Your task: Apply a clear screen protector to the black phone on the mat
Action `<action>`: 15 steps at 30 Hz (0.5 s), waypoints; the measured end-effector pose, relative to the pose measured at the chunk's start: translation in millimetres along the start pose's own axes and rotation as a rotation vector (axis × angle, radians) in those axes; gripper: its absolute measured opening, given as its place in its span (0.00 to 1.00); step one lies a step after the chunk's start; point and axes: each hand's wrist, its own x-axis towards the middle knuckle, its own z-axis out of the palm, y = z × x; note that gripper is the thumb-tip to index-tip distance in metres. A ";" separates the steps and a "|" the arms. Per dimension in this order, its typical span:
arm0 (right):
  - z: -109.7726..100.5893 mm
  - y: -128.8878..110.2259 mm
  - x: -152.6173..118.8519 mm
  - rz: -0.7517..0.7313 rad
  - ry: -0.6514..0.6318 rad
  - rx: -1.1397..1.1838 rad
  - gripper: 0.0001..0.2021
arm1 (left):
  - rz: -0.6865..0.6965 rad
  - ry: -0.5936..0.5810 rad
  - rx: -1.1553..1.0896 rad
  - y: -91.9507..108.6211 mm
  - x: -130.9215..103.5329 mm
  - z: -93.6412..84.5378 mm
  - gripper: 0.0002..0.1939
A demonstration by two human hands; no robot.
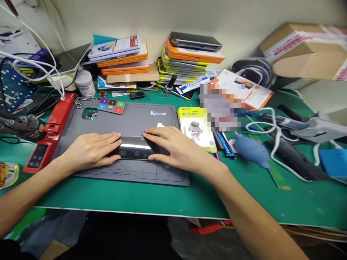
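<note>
A dark, glossy smartphone (134, 148) lies sideways on a grey work mat (132, 119), a bright light reflection along its upper part. At its left end my left hand (90, 150) is closed on it, fingers over the far edge and thumb at the near edge. My right hand (177, 147) grips the other end the same way, thumb low and fingers along the top edge. Both palms cover the phone's ends. Above it on the mat lies a small plate with coloured squares (111, 105).
A yellow battery box (195, 126) touches the mat's right side; a blue air blower (252, 150) lies beyond it. Left stands a red tool with a display (51, 133). Stacked orange cases (124, 59) and yellow-edged boxes (184, 66) line the wall. White cables (273, 144) loop at right.
</note>
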 end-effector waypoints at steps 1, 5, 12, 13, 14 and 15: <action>-1.0 1.0 -0.5 0.011 -0.008 0.023 0.33 | -0.031 -0.016 -0.033 -0.6 -0.1 1.0 0.17; -5.8 3.2 -3.2 0.034 -0.012 0.089 0.34 | -0.137 -0.098 -0.111 -1.4 -1.2 6.1 0.16; -12.8 0.5 -5.5 0.044 -0.028 0.060 0.29 | -0.206 -0.067 -0.044 0.9 6.2 11.4 0.15; -13.2 0.1 -5.4 0.037 -0.026 0.057 0.28 | -0.221 -0.084 -0.033 0.9 10.0 12.1 0.16; -13.3 -0.1 -5.4 0.030 -0.024 0.053 0.27 | -0.236 -0.106 -0.023 1.1 14.1 12.9 0.17; -13.2 -0.1 -5.2 0.026 -0.021 0.049 0.27 | -0.251 -0.130 -0.013 1.4 18.1 13.9 0.19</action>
